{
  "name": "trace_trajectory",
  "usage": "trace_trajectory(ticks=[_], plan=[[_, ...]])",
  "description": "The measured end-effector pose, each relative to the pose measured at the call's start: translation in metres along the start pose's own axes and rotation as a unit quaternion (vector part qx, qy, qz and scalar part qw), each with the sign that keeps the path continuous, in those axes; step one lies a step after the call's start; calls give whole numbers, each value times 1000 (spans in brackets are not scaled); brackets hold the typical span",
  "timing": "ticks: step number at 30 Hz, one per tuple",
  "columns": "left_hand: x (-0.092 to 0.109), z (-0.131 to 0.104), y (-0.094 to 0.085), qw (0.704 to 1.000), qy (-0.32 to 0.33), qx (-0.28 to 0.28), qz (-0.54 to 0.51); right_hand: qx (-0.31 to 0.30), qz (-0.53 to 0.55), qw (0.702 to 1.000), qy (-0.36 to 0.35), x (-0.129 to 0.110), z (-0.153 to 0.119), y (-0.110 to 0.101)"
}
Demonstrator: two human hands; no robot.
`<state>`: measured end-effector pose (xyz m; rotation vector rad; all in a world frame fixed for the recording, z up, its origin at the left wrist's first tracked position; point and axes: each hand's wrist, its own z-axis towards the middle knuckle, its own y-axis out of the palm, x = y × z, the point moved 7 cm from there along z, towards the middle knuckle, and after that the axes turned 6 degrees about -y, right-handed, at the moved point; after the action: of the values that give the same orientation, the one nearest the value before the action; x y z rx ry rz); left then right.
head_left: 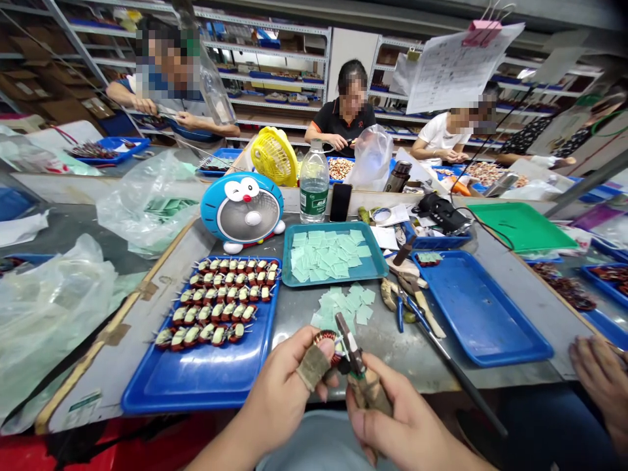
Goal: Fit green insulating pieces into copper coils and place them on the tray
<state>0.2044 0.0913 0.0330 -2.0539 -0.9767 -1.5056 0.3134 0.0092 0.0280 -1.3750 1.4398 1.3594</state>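
Observation:
My left hand (289, 373), its thumb wrapped in a cloth finger cover, grips a copper-wound ring coil (326, 340). Closed around a short hand tool (349, 343) is my right hand (387, 412); the tool has a dark flat bar with a white band, and its exact kind does not show. The tool's side meets or nearly meets the coil. Loose pale green square sheets (363, 304) lie on the table just beyond both hands, with more in a teal tray (289, 278). Rows of coils with pale pads (210, 297) fill the upper part of the left blue tray (196, 386).
Pliers (400, 314) and a long dark rod (471, 386) lie right of the sheets. A blue tray (490, 314) holds a few coils. A cartoon fan (245, 209), water bottle (314, 183) and phone (340, 201) stand behind. Co-workers sit opposite; another person's hand (596, 373) is at right.

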Motion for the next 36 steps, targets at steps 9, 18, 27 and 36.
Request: trace_trajectory(ticks=[9,18,27,36], plan=[[5,1,-14,989,50,56,128,120,-171,977,-51,-8,12,-12],[0,4,-15,984,49,88,144,40,-277,959,-35,-11,16,-3],[8,5,-16,983,70,98,139,45,-324,943,-56,-6,20,-2],[14,6,-18,973,85,126,173,83,-383,919,-35,-2,23,-9]])
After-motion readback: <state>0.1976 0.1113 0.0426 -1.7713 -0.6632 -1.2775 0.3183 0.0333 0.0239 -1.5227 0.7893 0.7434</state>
